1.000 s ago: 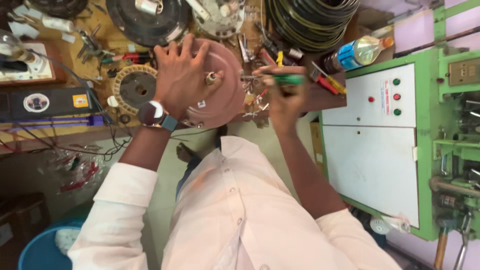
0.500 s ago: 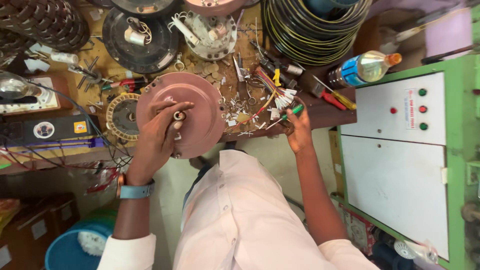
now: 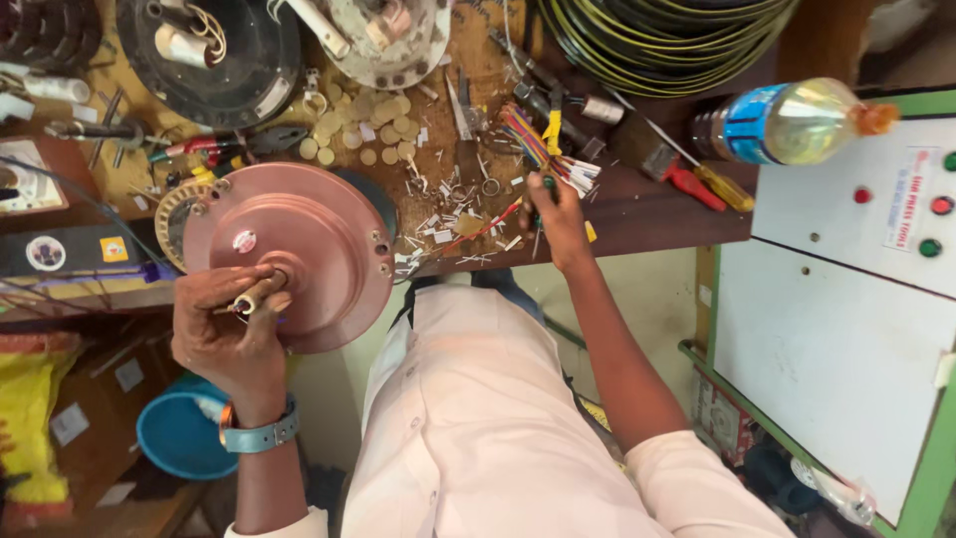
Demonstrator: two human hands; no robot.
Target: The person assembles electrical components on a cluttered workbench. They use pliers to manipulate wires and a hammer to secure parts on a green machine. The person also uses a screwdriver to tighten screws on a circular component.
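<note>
My left hand (image 3: 229, 334), with a blue wristwatch, grips the short shaft at the centre of a round copper-coloured motor cover (image 3: 319, 239) and holds it tilted over the bench edge, close to my body. My right hand (image 3: 560, 221) is stretched out to the brown workbench (image 3: 637, 214), its fingers closed around a small green-handled tool (image 3: 546, 184). It rests right beside a bundle of coloured wires (image 3: 543, 144) and scattered wire offcuts.
Further back on the bench are a black motor housing (image 3: 214, 50), round pale washers (image 3: 363, 130), a red-handled screwdriver (image 3: 687, 179) and a coil of green-yellow cable (image 3: 657, 40). A plastic bottle (image 3: 787, 122) lies on a white-and-green control cabinet (image 3: 846, 319) at right. A blue bucket (image 3: 179, 433) sits below left.
My left hand has drawn the copper cover left and down toward my body, now gripping its shaft. My right hand has left the cover and reached out to the wire bundle.
</note>
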